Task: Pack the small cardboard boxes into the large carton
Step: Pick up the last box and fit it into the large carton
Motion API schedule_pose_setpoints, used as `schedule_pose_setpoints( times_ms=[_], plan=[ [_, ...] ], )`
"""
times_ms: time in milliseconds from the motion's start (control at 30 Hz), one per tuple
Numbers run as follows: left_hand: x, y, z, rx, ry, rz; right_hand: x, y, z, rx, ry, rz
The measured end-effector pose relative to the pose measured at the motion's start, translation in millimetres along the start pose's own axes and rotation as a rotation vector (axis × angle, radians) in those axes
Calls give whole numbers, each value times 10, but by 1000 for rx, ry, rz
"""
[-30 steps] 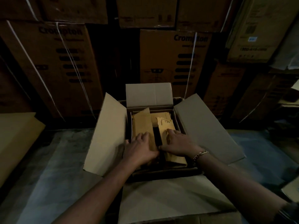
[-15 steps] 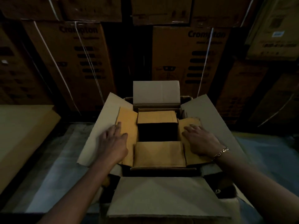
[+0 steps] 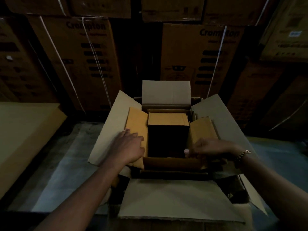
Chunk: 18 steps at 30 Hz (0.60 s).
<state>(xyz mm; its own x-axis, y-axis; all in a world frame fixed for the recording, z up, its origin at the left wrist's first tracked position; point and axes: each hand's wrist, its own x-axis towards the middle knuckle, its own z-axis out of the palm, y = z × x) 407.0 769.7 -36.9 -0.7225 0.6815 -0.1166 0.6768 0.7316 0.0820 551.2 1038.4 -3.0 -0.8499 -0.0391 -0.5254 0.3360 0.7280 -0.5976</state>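
Since half a second ago, the right hand (image 3: pixel 210 148) has slid to the small box's (image 3: pixel 168 130) near right corner, fingers curled onto the right flap (image 3: pixel 202 129), now raised. At frame centre the box sits open inside the large carton (image 3: pixel 221 117). Flat, fingers spread, the left hand (image 3: pixel 129 147) presses the left flap (image 3: pixel 136 120).

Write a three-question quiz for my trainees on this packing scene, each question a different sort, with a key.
1. True or false: the small box sits inside the large carton with its flaps open.
2. Which hand wears a bracelet? A) left B) right
3. Fill in: the left hand rests on the small box's ___ flap.

Key: 1 true; 2 B, the right hand; 3 left.
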Motion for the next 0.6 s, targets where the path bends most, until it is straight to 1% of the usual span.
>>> schedule_pose_setpoints(
  times_ms=[67,167,200,233,333,467,600],
  plan=[
    [-8,136,24,12,-104,74,1,-9,159,-185,-11,29],
    [-46,244,146,30,-366,194,56,12,505,-521,-14,99],
    [-75,242,205,44,-423,221,62,12,621,-592,5,109],
    [-107,229,260,62,-444,245,48,-4,709,-627,28,104],
    [-178,209,352,84,-429,288,18,-30,767,-612,80,71],
    [0,241,347,51,-369,258,233,1,612,-603,73,104],
    [277,276,299,85,-322,218,731,43,384,-809,57,164]
  ],
)
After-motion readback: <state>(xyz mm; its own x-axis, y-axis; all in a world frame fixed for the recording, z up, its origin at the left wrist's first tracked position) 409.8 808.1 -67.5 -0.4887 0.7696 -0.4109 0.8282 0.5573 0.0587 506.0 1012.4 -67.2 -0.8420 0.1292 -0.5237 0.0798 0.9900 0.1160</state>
